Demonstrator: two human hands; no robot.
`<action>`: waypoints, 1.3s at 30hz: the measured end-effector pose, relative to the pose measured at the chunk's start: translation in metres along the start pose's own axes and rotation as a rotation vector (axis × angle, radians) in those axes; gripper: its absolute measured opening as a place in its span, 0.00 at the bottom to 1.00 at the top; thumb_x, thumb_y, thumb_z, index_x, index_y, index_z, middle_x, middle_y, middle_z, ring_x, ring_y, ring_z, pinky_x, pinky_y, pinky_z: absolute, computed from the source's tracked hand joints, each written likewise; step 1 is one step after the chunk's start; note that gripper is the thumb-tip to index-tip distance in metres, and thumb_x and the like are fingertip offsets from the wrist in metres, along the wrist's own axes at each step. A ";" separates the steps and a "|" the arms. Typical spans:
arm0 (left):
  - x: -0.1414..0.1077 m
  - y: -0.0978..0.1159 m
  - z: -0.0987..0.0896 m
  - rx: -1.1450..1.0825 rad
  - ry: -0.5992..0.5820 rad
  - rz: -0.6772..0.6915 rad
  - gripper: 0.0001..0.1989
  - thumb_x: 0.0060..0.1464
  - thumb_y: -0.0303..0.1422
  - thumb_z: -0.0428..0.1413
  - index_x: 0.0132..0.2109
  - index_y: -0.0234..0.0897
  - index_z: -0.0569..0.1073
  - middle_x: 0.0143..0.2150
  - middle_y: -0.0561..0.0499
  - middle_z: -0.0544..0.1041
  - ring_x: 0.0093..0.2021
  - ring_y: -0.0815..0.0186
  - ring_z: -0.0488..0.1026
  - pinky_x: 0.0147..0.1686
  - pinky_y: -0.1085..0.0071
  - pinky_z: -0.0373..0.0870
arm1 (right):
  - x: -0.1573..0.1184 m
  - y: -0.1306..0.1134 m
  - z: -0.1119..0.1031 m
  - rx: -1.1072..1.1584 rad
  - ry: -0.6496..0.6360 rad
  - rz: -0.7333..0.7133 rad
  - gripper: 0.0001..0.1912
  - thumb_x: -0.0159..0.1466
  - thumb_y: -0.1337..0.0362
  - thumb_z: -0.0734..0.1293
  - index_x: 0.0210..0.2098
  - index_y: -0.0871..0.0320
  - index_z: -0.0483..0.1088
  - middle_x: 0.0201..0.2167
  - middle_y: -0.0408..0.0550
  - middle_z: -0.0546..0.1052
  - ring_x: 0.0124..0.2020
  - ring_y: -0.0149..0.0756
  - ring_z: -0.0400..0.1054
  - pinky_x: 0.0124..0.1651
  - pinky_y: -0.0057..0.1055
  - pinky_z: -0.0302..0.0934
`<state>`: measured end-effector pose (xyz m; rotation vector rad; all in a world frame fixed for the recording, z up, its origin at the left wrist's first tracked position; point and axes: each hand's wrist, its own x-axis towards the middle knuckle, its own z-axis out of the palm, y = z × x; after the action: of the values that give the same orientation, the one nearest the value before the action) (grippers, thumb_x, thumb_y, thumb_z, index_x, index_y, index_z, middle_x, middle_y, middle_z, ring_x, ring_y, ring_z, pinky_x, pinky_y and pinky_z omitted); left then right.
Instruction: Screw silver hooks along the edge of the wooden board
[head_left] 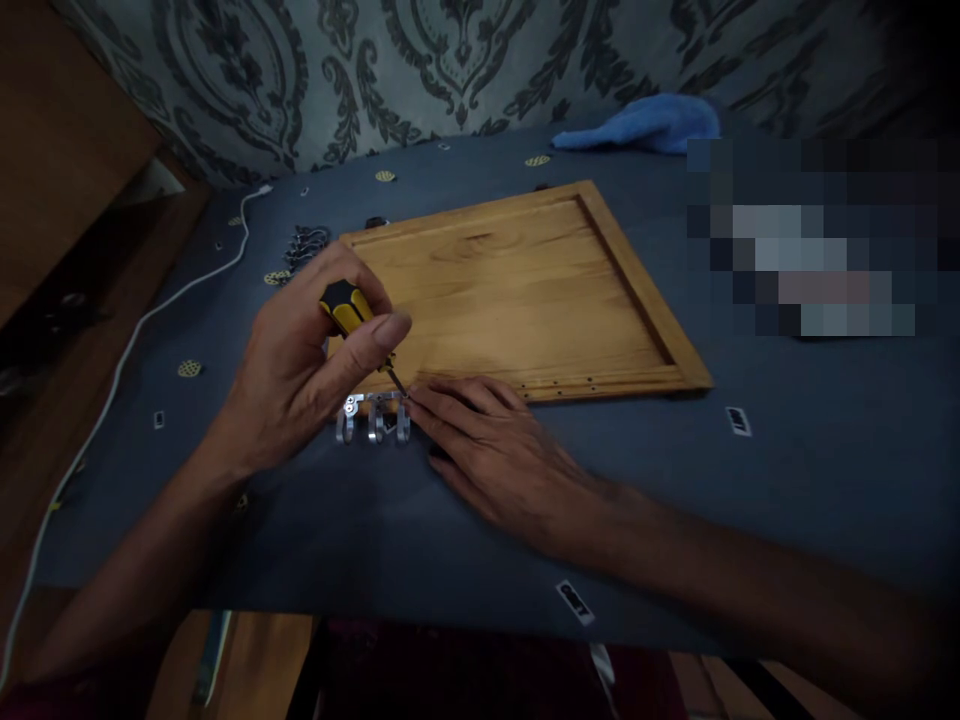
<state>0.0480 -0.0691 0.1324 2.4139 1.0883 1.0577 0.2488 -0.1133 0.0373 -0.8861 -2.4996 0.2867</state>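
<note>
My left hand (pixel 300 350) is closed around a screwdriver (pixel 351 308) with a yellow and black handle. Its shaft slants down to the near edge of a framed wooden panel (pixel 510 290), which lies on the table. At that edge, near the left corner, several silver metal hooks (pixel 375 418) hang in a row. The screwdriver tip meets the rightmost hook; any screw there is too small to make out. Beside the tip, my right hand (pixel 502 450) rests with stretched fingers on the panel's near edge, thumb lower and apart, index fingertip close to the shaft.
A cluster of dark hooks (pixel 306 243) lies behind my left hand. A blue cloth (pixel 645 125) is at the back right, near a blurred-out patch. A white cable (pixel 142 320) runs down the left side. The patterned blue cloth (pixel 300 550) covers the table.
</note>
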 end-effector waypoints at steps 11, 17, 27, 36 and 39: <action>0.000 -0.009 0.001 -0.106 0.149 -0.023 0.19 0.53 0.37 0.70 0.46 0.42 0.70 0.43 0.53 0.76 0.37 0.67 0.76 0.33 0.68 0.76 | -0.001 0.000 0.000 -0.016 0.001 -0.017 0.23 0.73 0.67 0.60 0.65 0.68 0.66 0.63 0.61 0.74 0.65 0.49 0.64 0.66 0.53 0.61; -0.004 -0.004 0.002 -0.074 0.107 -0.080 0.15 0.60 0.35 0.65 0.51 0.46 0.70 0.44 0.53 0.76 0.40 0.65 0.78 0.36 0.66 0.78 | -0.001 0.001 0.001 -0.013 0.017 -0.028 0.22 0.73 0.68 0.61 0.64 0.69 0.67 0.62 0.61 0.74 0.65 0.50 0.63 0.66 0.53 0.61; -0.004 -0.024 -0.001 0.002 0.159 0.173 0.22 0.58 0.27 0.66 0.59 0.45 0.76 0.48 0.51 0.77 0.38 0.69 0.77 0.34 0.73 0.77 | -0.002 0.003 0.004 -0.008 0.016 -0.025 0.23 0.73 0.67 0.61 0.65 0.67 0.66 0.63 0.61 0.73 0.65 0.49 0.63 0.66 0.52 0.60; -0.006 -0.021 0.001 0.029 0.179 0.092 0.21 0.59 0.30 0.66 0.57 0.50 0.76 0.48 0.52 0.78 0.38 0.67 0.76 0.28 0.73 0.76 | -0.003 0.002 0.004 -0.033 0.020 -0.036 0.22 0.73 0.67 0.60 0.64 0.69 0.66 0.62 0.61 0.74 0.64 0.51 0.64 0.66 0.53 0.60; -0.005 -0.019 0.001 0.095 0.231 0.120 0.19 0.57 0.29 0.67 0.54 0.48 0.78 0.46 0.54 0.79 0.38 0.68 0.76 0.28 0.74 0.76 | -0.002 0.002 0.003 -0.035 0.010 -0.032 0.22 0.74 0.67 0.59 0.65 0.69 0.66 0.62 0.60 0.74 0.64 0.50 0.64 0.65 0.52 0.61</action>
<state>0.0370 -0.0599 0.1195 2.5060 1.0986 1.3826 0.2499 -0.1135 0.0332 -0.8588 -2.5142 0.2283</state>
